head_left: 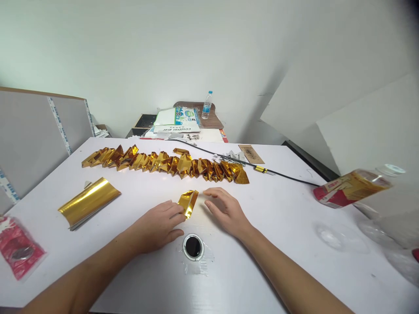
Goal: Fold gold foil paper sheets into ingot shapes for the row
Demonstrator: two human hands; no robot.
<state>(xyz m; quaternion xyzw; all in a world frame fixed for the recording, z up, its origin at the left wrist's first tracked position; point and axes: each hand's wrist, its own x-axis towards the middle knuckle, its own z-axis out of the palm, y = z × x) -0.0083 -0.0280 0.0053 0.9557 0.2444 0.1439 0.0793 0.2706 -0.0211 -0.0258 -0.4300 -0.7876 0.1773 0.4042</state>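
A small folded piece of gold foil paper lies on the white table between my hands. The fingertips of my left hand touch its lower left edge, and the thumb stands well away from the fingers. Just right of the paper is my right hand, its fingers slightly curved and the thumb apart, with nothing in it. Behind them stretches a long row of folded gold foil pieces. To the left lies a stack of flat gold foil sheets, gently curled.
A dark round table inset with a pale rim sits near me. At right a bottle with a red and yellow label tilts over. A black cable crosses the back; a pink packet lies left. Beyond stands a water bottle.
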